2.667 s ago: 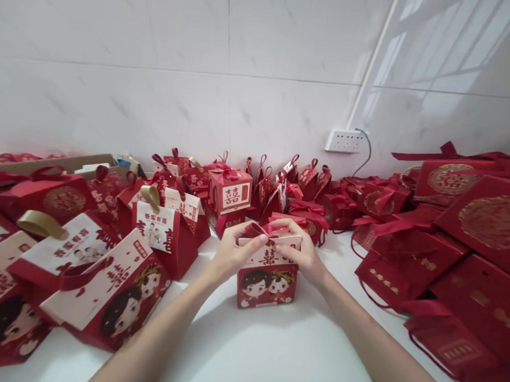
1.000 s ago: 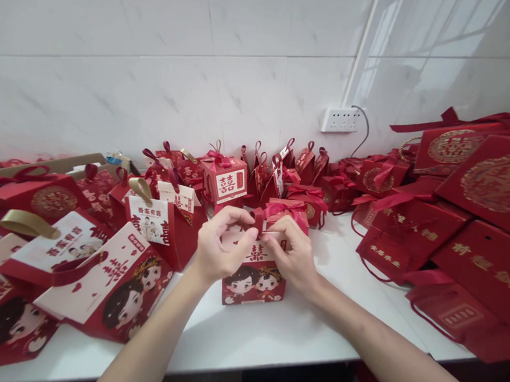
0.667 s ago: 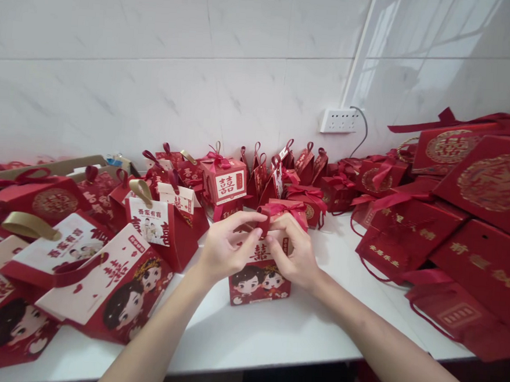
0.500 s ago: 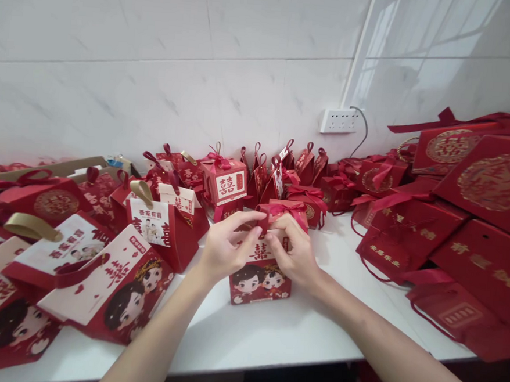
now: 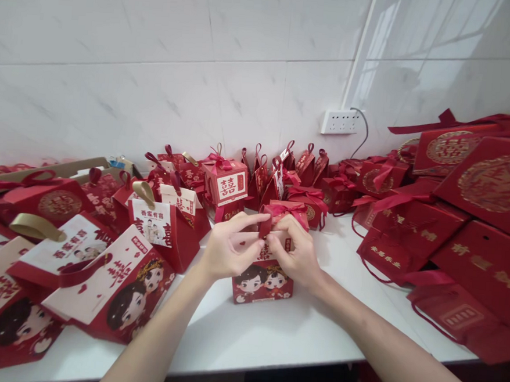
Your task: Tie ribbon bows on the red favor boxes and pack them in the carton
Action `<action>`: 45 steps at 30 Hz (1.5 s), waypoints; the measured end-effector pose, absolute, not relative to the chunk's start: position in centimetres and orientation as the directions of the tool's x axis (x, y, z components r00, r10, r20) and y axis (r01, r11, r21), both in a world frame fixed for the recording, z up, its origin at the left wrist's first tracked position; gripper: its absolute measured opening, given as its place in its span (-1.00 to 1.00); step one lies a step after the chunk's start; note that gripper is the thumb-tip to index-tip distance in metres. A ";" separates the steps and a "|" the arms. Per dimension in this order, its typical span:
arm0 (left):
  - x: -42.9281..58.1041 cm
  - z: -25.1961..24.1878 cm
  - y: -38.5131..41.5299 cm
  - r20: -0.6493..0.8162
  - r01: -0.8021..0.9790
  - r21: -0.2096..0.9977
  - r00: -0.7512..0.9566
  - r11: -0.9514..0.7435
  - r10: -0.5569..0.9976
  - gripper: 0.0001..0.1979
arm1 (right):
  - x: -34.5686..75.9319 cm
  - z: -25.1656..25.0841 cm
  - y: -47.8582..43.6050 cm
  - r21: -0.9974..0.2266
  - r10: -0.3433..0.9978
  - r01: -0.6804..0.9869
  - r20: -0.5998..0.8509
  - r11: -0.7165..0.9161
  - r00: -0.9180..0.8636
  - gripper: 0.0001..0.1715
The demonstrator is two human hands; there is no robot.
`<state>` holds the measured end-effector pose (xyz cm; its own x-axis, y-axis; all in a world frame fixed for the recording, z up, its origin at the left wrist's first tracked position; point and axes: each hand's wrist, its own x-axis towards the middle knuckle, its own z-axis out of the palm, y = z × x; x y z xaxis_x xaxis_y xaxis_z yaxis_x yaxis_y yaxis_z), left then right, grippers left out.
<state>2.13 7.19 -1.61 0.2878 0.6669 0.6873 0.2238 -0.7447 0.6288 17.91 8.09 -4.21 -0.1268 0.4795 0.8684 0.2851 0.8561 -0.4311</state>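
Note:
A red and cream gift box [image 5: 263, 285] with two cartoon faces and a red double-character print stands upright on the white table in front of me. A dark red ribbon [image 5: 266, 228] rises at its top between my two hands. My left hand [image 5: 232, 246] curves in from the left, forefinger and thumb closed on the ribbon. From the right, my right hand [image 5: 295, 246] pinches the same ribbon, fingers bent and thumb pressed in. The fingers partly cover the upper face of the box and the ribbon's lower end.
Finished-looking cartoon gift boxes [image 5: 108, 285] with ribbon handles crowd the left. Behind the hands, several small red boxes [image 5: 224, 183] line the tiled wall [image 5: 156, 108]. Larger red boxes [image 5: 495, 190] are stacked at the right. A white power strip [image 5: 341, 122] hangs on the wall.
More of the ribbon now shows between the fingertips, as the left forefinger and thumb are a little farther apart. The box looks shifted very slightly right, along with the whole view.

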 end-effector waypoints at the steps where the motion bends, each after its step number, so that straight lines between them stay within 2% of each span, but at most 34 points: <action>1: 2.1 -1.7 7.2 0.680 0.222 0.638 0.286 -0.737 0.675 -0.60 | 17.9 -4.2 8.1 -0.432 0.480 0.284 0.868 0.856 -0.127 -0.87; 7: 2.3 -1.9 7.1 0.639 0.149 0.716 0.252 -0.682 0.727 -0.62 | 18.2 -4.0 8.0 -0.436 0.479 0.242 0.863 0.867 -0.162 -0.89; 11: 2.2 -1.9 7.1 0.667 0.160 0.683 0.262 -0.713 0.697 -0.62 | 18.3 -3.9 7.9 -0.438 0.479 0.230 0.860 0.869 -0.174 -0.90; 18: 2.1 -2.2 7.3 0.696 0.134 0.659 0.265 -0.740 0.667 -0.60 | 18.1 -3.6 7.9 -0.541 0.580 0.235 0.800 0.808 -0.154 -0.89; 26: 2.2 -2.1 7.3 0.695 0.136 0.659 0.264 -0.739 0.668 -0.61 | 18.1 -3.7 8.1 -0.518 0.559 0.235 0.813 0.822 -0.162 -0.89; 34: 2.7 -2.3 7.6 0.718 0.095 0.673 0.150 -0.733 0.679 -0.46 | 18.8 -3.7 8.5 -0.510 0.569 0.270 0.791 0.817 -0.224 -0.94; 37: 2.8 -2.9 7.9 0.729 0.089 0.665 0.142 -0.742 0.670 -0.49 | 19.3 -3.5 8.6 -0.569 0.611 0.223 0.742 0.791 -0.275 -0.64; 38: 2.8 -3.1 8.0 0.723 0.065 0.674 0.146 -0.736 0.676 -0.50 | 19.6 -3.3 8.6 -0.608 0.649 0.226 0.705 0.761 -0.285 -0.62; 40: 2.7 -3.5 8.3 0.693 -0.038 0.719 0.113 -0.693 0.712 -0.54 | 20.0 -2.5 8.4 -0.678 0.734 0.282 0.615 0.679 -0.289 -0.77; 41: 2.6 -3.6 8.5 0.662 -0.112 0.748 0.056 -0.654 0.748 -0.58 | 20.2 -2.0 8.2 -0.702 0.771 0.319 0.576 0.637 -0.270 -0.86; 43: 2.5 -3.8 9.1 0.555 -0.274 0.780 -0.113 -0.563 0.824 -0.65 | 20.5 -0.4 7.8 -0.738 0.816 0.353 0.544 0.575 -0.194 -0.83; 45: 2.6 -3.9 9.6 0.407 -0.375 0.791 -0.266 -0.483 0.874 -0.70 | 20.4 1.9 7.5 -0.749 0.810 0.322 0.575 0.578 -0.114 -0.82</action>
<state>2.56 9.59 -3.87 -0.2659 0.8737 0.4075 -0.3751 -0.4831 0.7911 20.40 7.52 1.95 -0.1143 0.8098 0.5755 0.3225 0.5782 -0.7495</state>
